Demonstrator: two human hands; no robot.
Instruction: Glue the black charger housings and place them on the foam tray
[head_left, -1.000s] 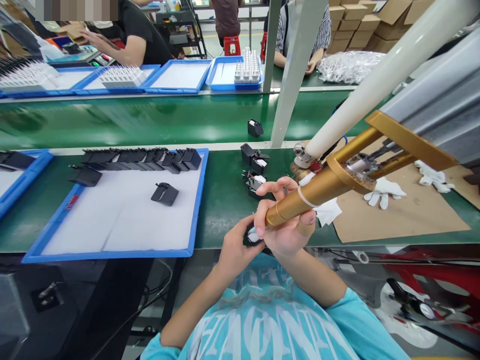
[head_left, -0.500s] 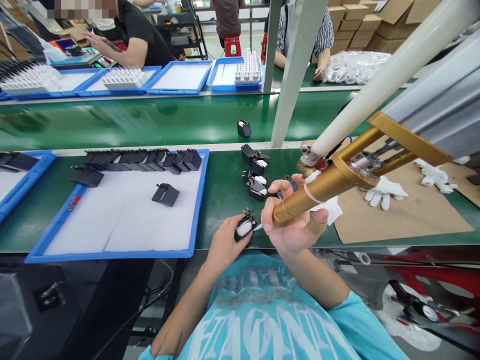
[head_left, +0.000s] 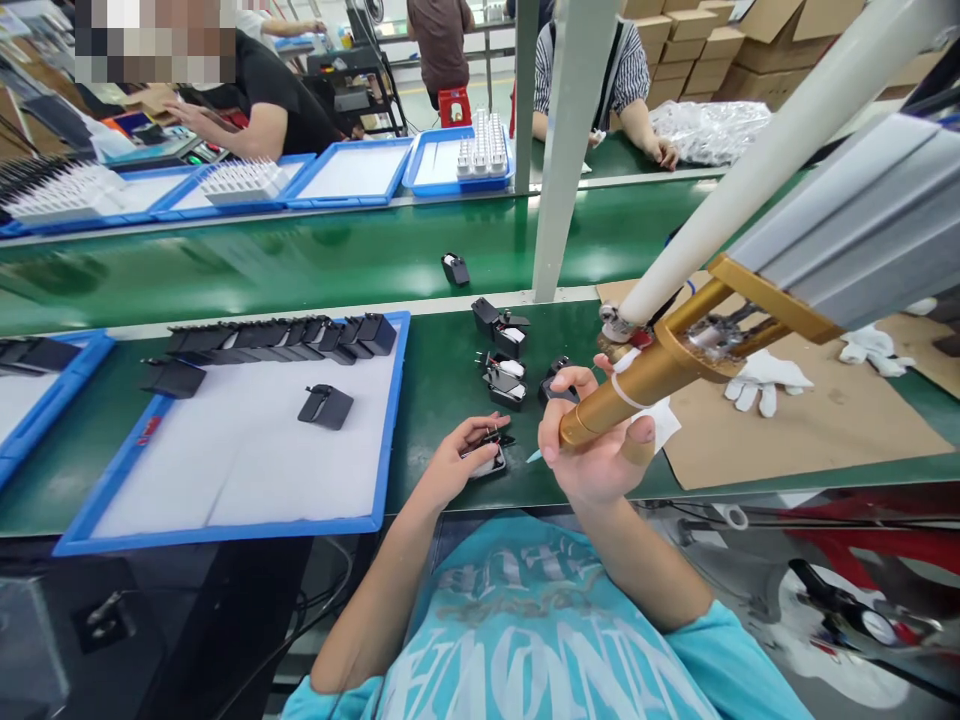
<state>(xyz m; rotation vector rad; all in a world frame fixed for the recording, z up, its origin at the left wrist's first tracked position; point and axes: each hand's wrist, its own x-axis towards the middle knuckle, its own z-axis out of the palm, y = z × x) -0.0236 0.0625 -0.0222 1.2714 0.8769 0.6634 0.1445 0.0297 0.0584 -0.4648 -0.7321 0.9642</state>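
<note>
My left hand (head_left: 454, 462) rests on the green bench with its fingers around a small black adapter housing (head_left: 491, 462), which has a white part inside and thin prongs or leads. The fingers partly cover this housing. My right hand (head_left: 600, 465) is wrapped round the gold barrel of a glue dispensing gun (head_left: 637, 390). The gun's pale blue nozzle (head_left: 534, 456) points down left and stands a little apart from the housing. Just beyond the hands lie several more black housings (head_left: 504, 385), some with white parts showing; one housing (head_left: 559, 380) sits partly behind my right hand.
A blue-rimmed tray (head_left: 394, 430) at left carries a row of black housings (head_left: 285, 338) and a single one (head_left: 325, 406). White gloves (head_left: 765, 380) lie on cardboard (head_left: 712, 450) at right. A metal post (head_left: 555, 220) rises behind. Co-workers sit across the green belt (head_left: 300, 255).
The nozzle has come away from the housing as my right hand moved slightly right. My left fingers have shifted over the top of the housing. The view has tilted a little.
</note>
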